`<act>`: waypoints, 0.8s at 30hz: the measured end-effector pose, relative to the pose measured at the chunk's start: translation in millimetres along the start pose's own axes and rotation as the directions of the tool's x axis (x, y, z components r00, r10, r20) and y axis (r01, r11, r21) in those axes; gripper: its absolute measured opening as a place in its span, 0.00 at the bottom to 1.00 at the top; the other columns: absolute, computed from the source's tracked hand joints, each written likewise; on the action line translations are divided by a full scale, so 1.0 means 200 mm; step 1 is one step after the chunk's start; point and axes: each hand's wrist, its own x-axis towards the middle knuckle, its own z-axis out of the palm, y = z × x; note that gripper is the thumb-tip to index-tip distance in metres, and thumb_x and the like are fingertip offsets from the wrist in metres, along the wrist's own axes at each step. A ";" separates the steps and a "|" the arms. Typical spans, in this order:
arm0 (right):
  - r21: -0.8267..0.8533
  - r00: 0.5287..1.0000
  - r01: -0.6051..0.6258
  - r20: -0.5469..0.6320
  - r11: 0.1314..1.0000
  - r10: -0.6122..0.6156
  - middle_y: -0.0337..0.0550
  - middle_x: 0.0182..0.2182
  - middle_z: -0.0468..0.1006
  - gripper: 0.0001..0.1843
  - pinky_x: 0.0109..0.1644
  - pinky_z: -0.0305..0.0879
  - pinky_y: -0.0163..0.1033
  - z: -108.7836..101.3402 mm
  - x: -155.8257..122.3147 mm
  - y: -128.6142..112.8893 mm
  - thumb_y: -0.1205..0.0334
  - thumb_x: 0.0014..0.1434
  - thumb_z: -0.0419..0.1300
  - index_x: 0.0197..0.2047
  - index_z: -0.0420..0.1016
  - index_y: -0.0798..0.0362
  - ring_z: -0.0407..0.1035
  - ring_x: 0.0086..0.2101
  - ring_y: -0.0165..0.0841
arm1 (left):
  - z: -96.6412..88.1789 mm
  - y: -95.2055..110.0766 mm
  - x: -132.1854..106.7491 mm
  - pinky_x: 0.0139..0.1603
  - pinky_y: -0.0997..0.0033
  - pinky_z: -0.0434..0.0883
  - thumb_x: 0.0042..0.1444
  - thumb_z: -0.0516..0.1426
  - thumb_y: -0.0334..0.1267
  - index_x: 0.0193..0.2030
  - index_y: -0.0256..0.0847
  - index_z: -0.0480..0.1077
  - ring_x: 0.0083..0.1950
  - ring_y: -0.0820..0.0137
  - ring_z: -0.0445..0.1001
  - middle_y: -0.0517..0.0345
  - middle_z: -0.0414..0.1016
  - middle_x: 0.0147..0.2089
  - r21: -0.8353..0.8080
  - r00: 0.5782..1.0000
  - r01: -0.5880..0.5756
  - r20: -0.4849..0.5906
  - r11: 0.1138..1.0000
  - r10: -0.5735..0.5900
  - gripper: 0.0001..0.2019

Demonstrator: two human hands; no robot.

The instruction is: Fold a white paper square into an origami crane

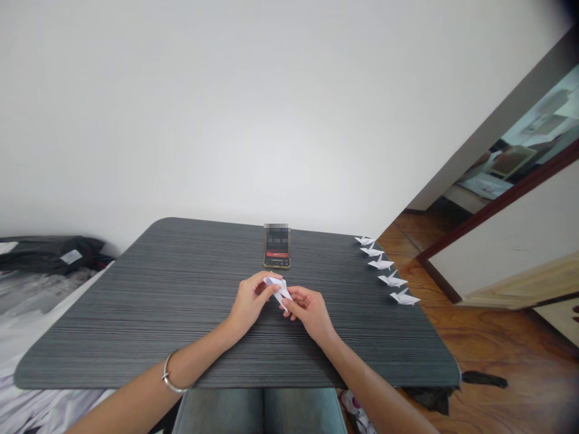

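A small piece of folded white paper point(283, 290) is held between both hands, just above the dark wood-grain table point(181, 283). My left hand point(251, 298) pinches its upper left part between thumb and fingers. On the lower right part, my right hand point(308, 307) has thumb and fingers closed. The paper narrows into strips toward its lower end. Along the table's right edge stand several white origami cranes point(392, 279) in a row, apart from my hands.
A phone point(277, 247) leans upright against the white wall point(271, 120), beyond my hands. Dark packaged items point(49, 256) and pale cloth point(27, 355) lie left of the table. Wooden floor point(488, 343) and a doorway are to the right.
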 end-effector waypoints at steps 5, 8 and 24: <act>0.038 1.000 -0.010 0.010 0.999 0.010 0.39 0.22 0.75 0.14 0.20 0.60 0.30 0.00 0.00 0.01 0.61 0.47 0.60 0.38 0.71 0.57 0.66 0.19 0.26 | -0.01 0.00 0.00 0.30 0.75 0.67 0.50 0.55 0.41 0.39 0.37 0.71 0.29 0.72 0.70 0.55 0.74 0.34 0.020 1.000 -0.018 0.004 1.000 0.018 0.13; 0.060 1.000 -0.021 0.013 0.998 0.020 0.38 0.21 0.75 0.14 0.20 0.60 0.30 0.00 0.00 0.00 0.61 0.46 0.61 0.38 0.71 0.56 0.66 0.19 0.26 | 0.00 0.00 0.01 0.33 0.73 0.67 0.49 0.56 0.40 0.41 0.37 0.70 0.30 0.72 0.69 0.56 0.73 0.33 0.025 0.999 -0.036 0.023 0.999 0.035 0.13; 0.001 1.000 -0.008 0.019 1.000 0.008 0.41 0.22 0.75 0.13 0.21 0.59 0.29 0.00 0.01 0.02 0.54 0.55 0.51 0.30 0.67 0.55 0.70 0.24 0.30 | 0.01 0.02 0.01 0.32 0.76 0.65 0.49 0.53 0.30 0.47 0.37 0.66 0.30 0.75 0.65 0.56 0.67 0.35 -0.026 0.990 -0.080 0.110 0.996 0.083 0.16</act>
